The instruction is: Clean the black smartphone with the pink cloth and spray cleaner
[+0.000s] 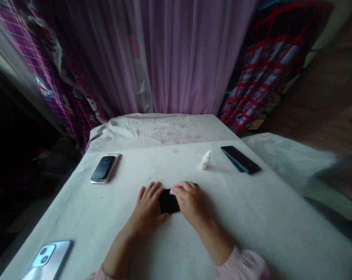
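A black phone (168, 201) lies flat on the white cloth, mostly covered by my hands. My left hand (145, 206) cups its left end, with the fingers and thumb against its edges. My right hand (190, 202) rests over its right end, with the fingertips curled across the top. Its screen side is hidden from view.
A white cloth (251, 206) covers the table. On it lie a dark phone on a second phone (103, 169), a small white dropper bottle (205, 160), a black phone over a blue one (240, 159), and a silver dual-camera phone (47, 260). Curtains hang behind.
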Demonstrator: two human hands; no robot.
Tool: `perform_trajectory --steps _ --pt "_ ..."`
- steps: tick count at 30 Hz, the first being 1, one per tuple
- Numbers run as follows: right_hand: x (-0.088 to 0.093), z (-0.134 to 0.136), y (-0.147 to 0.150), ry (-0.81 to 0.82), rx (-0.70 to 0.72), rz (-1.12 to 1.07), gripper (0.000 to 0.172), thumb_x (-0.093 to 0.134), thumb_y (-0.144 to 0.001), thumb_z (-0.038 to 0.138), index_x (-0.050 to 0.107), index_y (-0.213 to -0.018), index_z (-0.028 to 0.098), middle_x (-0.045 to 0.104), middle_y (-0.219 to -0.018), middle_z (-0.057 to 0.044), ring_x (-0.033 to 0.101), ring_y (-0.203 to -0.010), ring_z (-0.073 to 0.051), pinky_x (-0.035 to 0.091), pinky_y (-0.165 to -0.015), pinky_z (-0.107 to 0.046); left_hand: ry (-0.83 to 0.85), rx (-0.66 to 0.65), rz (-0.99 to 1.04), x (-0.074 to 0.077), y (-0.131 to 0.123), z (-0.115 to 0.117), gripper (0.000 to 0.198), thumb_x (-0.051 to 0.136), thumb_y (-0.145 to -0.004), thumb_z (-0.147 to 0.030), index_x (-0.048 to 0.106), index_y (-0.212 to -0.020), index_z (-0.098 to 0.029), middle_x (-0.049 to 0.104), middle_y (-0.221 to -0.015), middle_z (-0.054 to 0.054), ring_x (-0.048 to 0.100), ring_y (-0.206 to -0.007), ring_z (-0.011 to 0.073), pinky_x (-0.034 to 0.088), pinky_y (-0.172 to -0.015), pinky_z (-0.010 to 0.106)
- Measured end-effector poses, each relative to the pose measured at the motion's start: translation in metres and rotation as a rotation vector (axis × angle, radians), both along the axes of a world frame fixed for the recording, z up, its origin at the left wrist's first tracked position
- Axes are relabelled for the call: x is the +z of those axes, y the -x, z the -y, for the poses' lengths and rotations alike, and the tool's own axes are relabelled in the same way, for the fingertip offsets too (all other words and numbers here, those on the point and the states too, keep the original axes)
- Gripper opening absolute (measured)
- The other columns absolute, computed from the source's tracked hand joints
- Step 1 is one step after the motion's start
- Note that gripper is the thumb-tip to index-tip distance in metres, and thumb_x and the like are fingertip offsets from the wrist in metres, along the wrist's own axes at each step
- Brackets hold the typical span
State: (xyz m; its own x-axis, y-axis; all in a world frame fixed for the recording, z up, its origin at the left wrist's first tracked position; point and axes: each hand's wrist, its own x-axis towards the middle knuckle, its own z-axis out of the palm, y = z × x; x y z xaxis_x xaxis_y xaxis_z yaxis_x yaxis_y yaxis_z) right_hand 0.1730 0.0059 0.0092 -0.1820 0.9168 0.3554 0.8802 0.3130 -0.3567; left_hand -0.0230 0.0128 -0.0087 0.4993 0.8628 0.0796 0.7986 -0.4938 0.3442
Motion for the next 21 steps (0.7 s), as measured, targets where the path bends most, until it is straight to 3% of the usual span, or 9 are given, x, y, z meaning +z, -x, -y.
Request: perform_trajectory --steps 5,8,13,21 --pt "-0.013 -0.005 -0.031 -0.063 -0.133 -0.028 0.021 0.055 -0.091 0.015 0.074 -0.090 0.023 0.068 -0.101 -0.007 0.059 -0.090 -0.020 0.044 -0.080 -0.030 -0.007 -0.003 0.011 -0.004 0.002 0.000 0.074 0.072 -0.073 -0.035 0.044 -0.140 -0.021 0.039 -0.152 0.015 0.027 -0.144 0.0354 0.021 -0.114 0.062" --pt "-0.017 -0.006 -0.040 -0.083 -0.139 -0.033 0.024 0.051 -0.091 0.014 0.073 -0.092 0.022 0.069 -0.105 -0.007 0.058 -0.093 -0.021 0.044 -0.082 -0.031 -0.035 -0.002 0.027 -0.006 0.002 0.001 0.073 0.072 -0.074 -0.036 0.044 -0.140 -0.021 0.040 -0.152 0.015 0.028 -0.143 0.0355 0.021 -0.114 0.062" --pt "-0.014 -0.003 -0.040 -0.086 -0.101 -0.053 0.025 0.048 -0.093 0.014 0.071 -0.092 0.023 0.071 -0.098 -0.005 0.057 -0.092 -0.021 0.043 -0.081 -0.032 -0.078 0.020 0.064 -0.007 0.000 0.005 0.077 0.073 -0.073 -0.051 0.046 -0.137 -0.018 0.044 -0.148 0.019 0.035 -0.140 0.0374 0.024 -0.113 0.062" --pt "-0.012 0.001 -0.031 -0.117 -0.085 -0.118 0.029 0.043 -0.093 0.012 0.070 -0.091 0.024 0.069 -0.091 -0.006 0.058 -0.088 -0.020 0.044 -0.079 -0.032 -0.194 0.009 0.075 -0.010 0.001 0.012 0.069 0.066 -0.079 -0.056 0.047 -0.134 -0.018 0.049 -0.145 0.017 0.041 -0.136 0.0363 0.030 -0.112 0.060"
